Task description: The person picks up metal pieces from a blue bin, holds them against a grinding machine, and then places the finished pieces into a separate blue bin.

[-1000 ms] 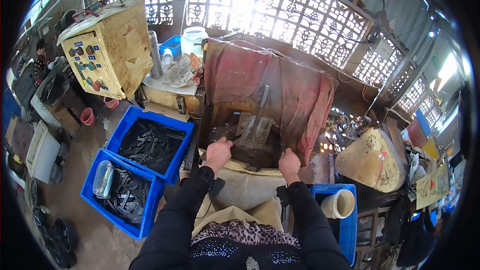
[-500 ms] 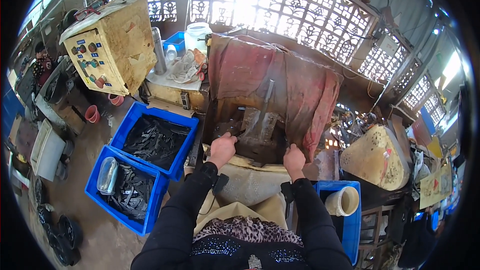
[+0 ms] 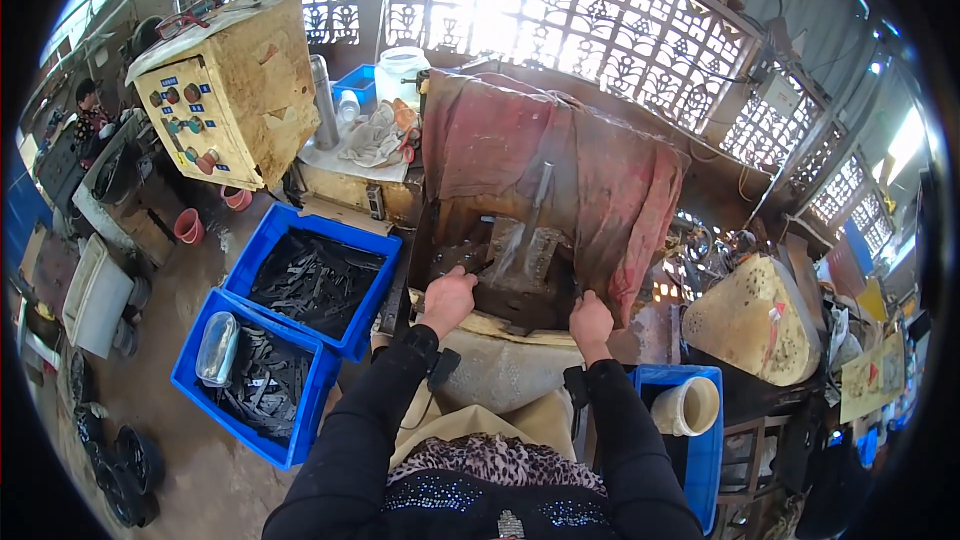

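My left hand [image 3: 450,300] is closed in front of the machine's open bay, and a small dark thin strip [image 3: 484,267] sticks out from its fingertips. To the right, my right hand [image 3: 591,319] is also closed at the bay's edge, near the hanging cloth. Something dark shows at its fingertips, too small to name. Between and beyond the hands lies a wet, muddy metal block [image 3: 522,255], with a metal pipe [image 3: 541,190] slanting down toward it. A stained reddish cloth [image 3: 500,125] drapes over the machine.
Two blue bins [image 3: 232,240] [image 3: 183,372] of dark flat strips stand at the left; a clear plastic box [image 3: 216,348] lies in the nearer. A yellowed control box [image 3: 225,90] rises behind. At right, a blue bin [image 3: 708,470] holds a cream bucket [image 3: 686,406]. Another person [image 3: 90,120] is far left.
The view has shifted slightly, moving the scene a little to the right. Both hands stay in nearly the same place at the bay, still closed.
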{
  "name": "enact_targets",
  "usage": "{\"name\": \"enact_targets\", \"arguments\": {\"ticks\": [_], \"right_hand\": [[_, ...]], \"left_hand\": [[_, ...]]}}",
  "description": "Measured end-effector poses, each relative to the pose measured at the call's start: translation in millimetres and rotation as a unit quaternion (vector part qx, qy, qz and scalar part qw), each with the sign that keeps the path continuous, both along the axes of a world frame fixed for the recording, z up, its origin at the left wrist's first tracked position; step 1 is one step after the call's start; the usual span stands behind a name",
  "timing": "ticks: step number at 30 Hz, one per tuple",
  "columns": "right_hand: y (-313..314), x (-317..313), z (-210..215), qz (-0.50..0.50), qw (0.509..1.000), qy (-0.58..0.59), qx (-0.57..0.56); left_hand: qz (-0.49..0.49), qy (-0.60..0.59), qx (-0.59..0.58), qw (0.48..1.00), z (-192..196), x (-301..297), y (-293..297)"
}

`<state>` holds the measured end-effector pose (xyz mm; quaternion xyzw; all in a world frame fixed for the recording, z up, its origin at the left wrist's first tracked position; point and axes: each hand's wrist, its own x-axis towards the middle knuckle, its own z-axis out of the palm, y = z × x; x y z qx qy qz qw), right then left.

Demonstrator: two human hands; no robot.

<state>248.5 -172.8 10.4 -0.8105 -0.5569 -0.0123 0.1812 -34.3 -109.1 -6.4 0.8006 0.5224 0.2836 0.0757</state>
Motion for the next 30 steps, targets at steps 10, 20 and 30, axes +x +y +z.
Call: {"name": "enact_targets", "arguments": {"ticks": [10,20,30], "right_hand": [[2.3,1.7,-10.7,0.012,0.999,-0.023,-0.027],[11.4,10.2,-12.6,0.029,0.997,-0.059,-0.031],[9.7,7.8,-15.1,0.021,0.997,-0.056,-0.05]], "left_hand": [[-0.078,-0.254,0.101,0.959,-10.2,-13.4,5.1],[0.201,-0.627,-0.109,0.745,19.0,-200.8,-13.9],[0.354,-0.25,-0.137,0.891,-74.3,-301.6,-21.7]]}}
